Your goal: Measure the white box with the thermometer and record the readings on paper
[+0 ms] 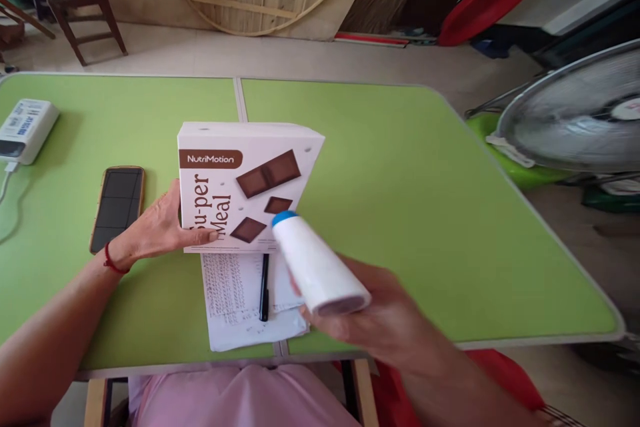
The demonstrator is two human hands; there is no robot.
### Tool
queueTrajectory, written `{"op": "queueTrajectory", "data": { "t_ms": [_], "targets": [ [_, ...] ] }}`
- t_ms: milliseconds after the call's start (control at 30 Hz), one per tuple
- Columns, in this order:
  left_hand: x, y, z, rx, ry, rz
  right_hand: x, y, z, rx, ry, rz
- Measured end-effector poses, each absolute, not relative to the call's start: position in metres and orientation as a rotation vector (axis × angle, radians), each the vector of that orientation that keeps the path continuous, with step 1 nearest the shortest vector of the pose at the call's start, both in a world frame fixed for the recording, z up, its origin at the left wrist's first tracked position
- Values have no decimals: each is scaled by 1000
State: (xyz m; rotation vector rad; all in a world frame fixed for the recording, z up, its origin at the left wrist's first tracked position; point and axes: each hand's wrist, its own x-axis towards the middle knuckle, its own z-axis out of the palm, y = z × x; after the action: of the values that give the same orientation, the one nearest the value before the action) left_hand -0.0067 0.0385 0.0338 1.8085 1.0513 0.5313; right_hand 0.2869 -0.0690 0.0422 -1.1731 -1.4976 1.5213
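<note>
My left hand [163,223] grips the lower left edge of a white NutriMotion box [260,193], its thumb across the front. The box stands tilted above the table, its face with chocolate pieces printed on it turned toward me. In my right hand [370,307] is a white bottle [317,267] with a blue cap; the cap end points at the box's lower right, and I cannot tell if they touch. Beneath the box lie handwritten papers [230,293] with a black pen [264,290] on top. The box hides the upper part of the papers.
On the green table [425,227], a phone [117,203] lies left of the box. A white power bank [27,130] with a cable sits at the far left. A large fan [585,113] stands past the right edge. A wooden chair [83,0] is behind the table.
</note>
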Motion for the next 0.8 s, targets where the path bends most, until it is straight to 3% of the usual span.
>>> {"op": "queueTrajectory", "data": {
  "t_ms": [233, 500, 633, 800],
  "targets": [
    [-10, 38, 32, 1612, 1027, 520, 364, 1, 35, -1555, -2293, 543],
    [-8, 39, 33, 1572, 904, 609, 334, 12, -15, -1399, -2512, 157],
    [-7, 39, 35, 1628, 938, 777, 326, 2, -2, -1232, -2390, -158],
    [-10, 44, 20, 1893, 1260, 948, 290, -14, 15, -896, -2461, -129]
  ]
}}
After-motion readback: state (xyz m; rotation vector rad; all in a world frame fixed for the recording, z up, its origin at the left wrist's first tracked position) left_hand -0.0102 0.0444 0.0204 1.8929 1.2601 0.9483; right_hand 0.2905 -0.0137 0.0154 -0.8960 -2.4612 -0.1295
